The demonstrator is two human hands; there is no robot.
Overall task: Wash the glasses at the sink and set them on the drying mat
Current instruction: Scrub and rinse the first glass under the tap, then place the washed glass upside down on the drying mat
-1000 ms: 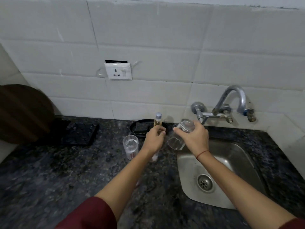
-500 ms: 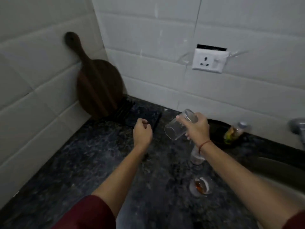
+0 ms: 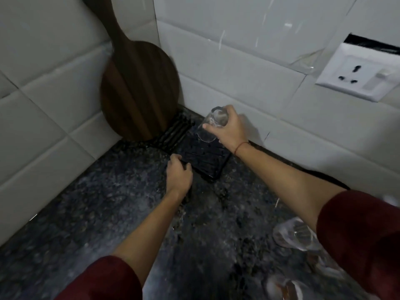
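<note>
My right hand (image 3: pixel 230 129) grips a clear glass (image 3: pixel 211 125), tilted mouth-down just above the far end of the black ribbed drying mat (image 3: pixel 203 158) in the counter's corner. My left hand (image 3: pixel 178 172) rests at the mat's near left edge with its fingers curled onto the rim. Two more glasses (image 3: pixel 292 236) with brownish residue stand blurred at the lower right, partly hidden by my right sleeve.
A round dark wooden board (image 3: pixel 138 89) leans in the tiled corner behind the mat. A white wall socket (image 3: pixel 357 75) sits on the tiles at the right. The dark speckled stone counter (image 3: pixel 108 202) stretches toward me.
My view swung left from the sink to the corner. My right hand carried the glass over the mat and tipped it mouth-down. My left hand came down onto the mat's edge.
</note>
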